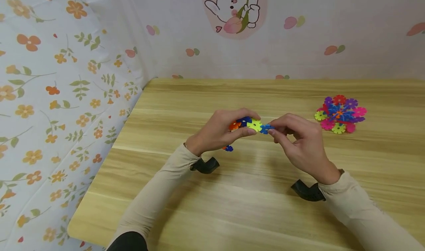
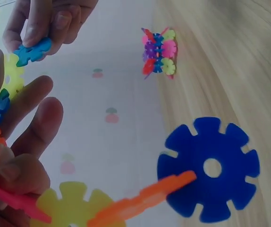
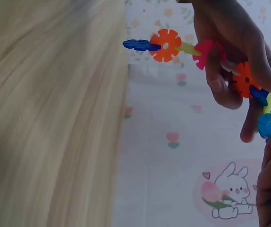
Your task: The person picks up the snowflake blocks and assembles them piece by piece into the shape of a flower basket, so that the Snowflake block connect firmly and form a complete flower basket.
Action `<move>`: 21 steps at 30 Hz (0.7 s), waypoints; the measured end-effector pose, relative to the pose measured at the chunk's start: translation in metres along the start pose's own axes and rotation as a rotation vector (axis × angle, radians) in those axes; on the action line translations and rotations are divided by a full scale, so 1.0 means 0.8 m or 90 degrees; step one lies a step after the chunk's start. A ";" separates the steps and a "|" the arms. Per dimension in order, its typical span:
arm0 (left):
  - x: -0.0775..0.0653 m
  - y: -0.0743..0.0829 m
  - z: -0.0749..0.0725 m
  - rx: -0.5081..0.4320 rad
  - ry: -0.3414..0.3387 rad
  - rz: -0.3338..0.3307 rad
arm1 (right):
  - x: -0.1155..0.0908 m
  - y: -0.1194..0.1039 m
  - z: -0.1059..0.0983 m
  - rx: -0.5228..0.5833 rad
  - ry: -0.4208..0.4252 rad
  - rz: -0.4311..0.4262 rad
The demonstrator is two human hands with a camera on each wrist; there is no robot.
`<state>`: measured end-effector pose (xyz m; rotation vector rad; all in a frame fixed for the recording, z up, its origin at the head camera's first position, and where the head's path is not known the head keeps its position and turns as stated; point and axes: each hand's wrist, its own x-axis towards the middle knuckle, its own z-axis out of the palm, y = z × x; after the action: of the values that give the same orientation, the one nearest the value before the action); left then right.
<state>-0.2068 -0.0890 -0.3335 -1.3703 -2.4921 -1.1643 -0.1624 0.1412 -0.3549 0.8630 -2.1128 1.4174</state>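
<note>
My left hand (image 1: 216, 130) holds a chain of plastic snowflake discs between thumb and fingers. Its free end hangs past the palm: a dark blue disc (image 2: 220, 142), an orange disc (image 3: 165, 54), a yellow disc (image 2: 74, 205) and a pink disc (image 3: 204, 52). At the other end a second orange disc (image 3: 244, 85), another dark blue disc (image 1: 245, 121) and a yellow disc (image 1: 254, 125) show between the fingers. My right hand (image 1: 302, 144) pinches a light blue disc (image 1: 265, 129) against that yellow one's edge. Whether their slots interlock, I cannot tell. Fingers cover part of the chain.
On the wooden table (image 1: 245, 199), a finished-looking cluster of multicoloured snowflake discs (image 1: 339, 114) sits at the back right. Floral cloth (image 1: 66, 107) hangs along the left side, and a rabbit-print cloth (image 1: 179, 26) stands behind the table's far edge. Black wrist mounts (image 1: 207, 165) project from both sleeves.
</note>
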 end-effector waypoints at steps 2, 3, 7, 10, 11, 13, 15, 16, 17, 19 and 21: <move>0.000 0.001 0.000 -0.003 0.001 -0.002 | -0.001 -0.002 0.003 0.024 0.008 0.013; 0.000 0.002 0.000 -0.006 0.002 -0.004 | -0.001 -0.003 0.005 0.037 0.016 0.019; 0.000 0.003 0.003 -0.011 0.005 -0.012 | -0.002 -0.008 0.013 0.070 0.042 0.055; 0.001 0.001 0.005 -0.016 -0.002 -0.031 | -0.002 -0.007 0.016 0.075 0.040 0.104; 0.003 -0.001 0.006 -0.024 -0.011 -0.045 | -0.001 -0.005 0.016 0.072 0.033 0.127; 0.006 -0.007 0.007 -0.047 -0.035 -0.087 | 0.000 0.003 0.013 0.079 0.012 0.189; 0.009 -0.017 0.006 -0.073 -0.054 -0.162 | 0.002 0.016 0.009 0.132 -0.007 0.274; 0.009 -0.023 0.005 -0.091 -0.056 -0.206 | 0.003 0.024 0.006 0.180 -0.011 0.325; 0.007 -0.030 0.005 -0.111 -0.052 -0.251 | 0.003 0.033 0.003 0.231 -0.008 0.374; 0.000 -0.045 0.004 -0.171 -0.030 -0.338 | -0.001 0.049 -0.003 0.331 0.017 0.463; -0.010 -0.057 0.005 -0.270 -0.007 -0.408 | -0.007 0.063 -0.010 0.410 0.057 0.526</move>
<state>-0.2351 -0.1065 -0.3664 -0.6031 -2.9008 -1.8810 -0.1942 0.1643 -0.3881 0.0517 -2.0366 2.5754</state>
